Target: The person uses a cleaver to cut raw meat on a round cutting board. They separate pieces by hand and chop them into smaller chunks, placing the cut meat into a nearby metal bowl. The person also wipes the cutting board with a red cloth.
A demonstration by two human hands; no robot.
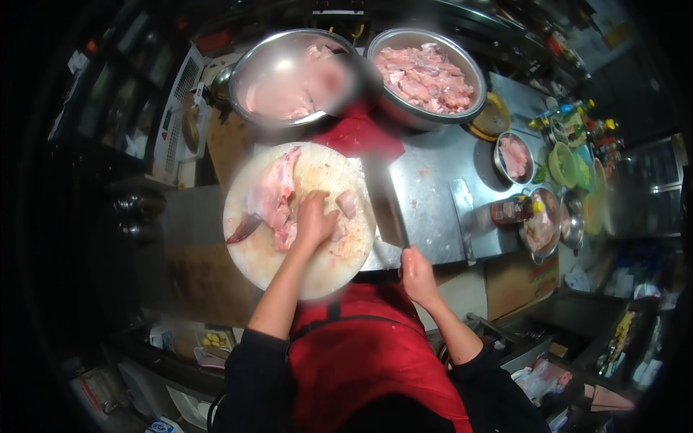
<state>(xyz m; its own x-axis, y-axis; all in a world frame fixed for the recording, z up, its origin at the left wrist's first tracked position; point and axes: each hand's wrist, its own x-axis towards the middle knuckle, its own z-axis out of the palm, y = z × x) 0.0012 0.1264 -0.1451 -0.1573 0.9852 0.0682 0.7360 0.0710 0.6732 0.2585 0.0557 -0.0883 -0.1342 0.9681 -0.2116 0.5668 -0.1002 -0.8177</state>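
Observation:
A round white cutting board [254, 270] lies before me, marked with reddish stains and scraps. On its left half rests a large piece of raw pink fish [270, 197] with a dark fin or tail [244, 227] towards the rim. My left hand [316, 219] is over the board beside the fish, thumb and fingers apart, with nothing visible in it. A small cut piece of fish [346, 204] lies just right of those fingers. My right hand [418, 273] grips the handle of a cleaver [387, 203], whose broad blade is held at the board's right edge.
Beyond the board stand a steel basin [270, 81] of pale fish, partly blurred, and a deep pot [479, 92] full of cut pieces. A second knife [462, 203] lies on the steel table [427, 173]. Bowls, a brown bottle [506, 211] and a green bowl [562, 162] crowd the right.

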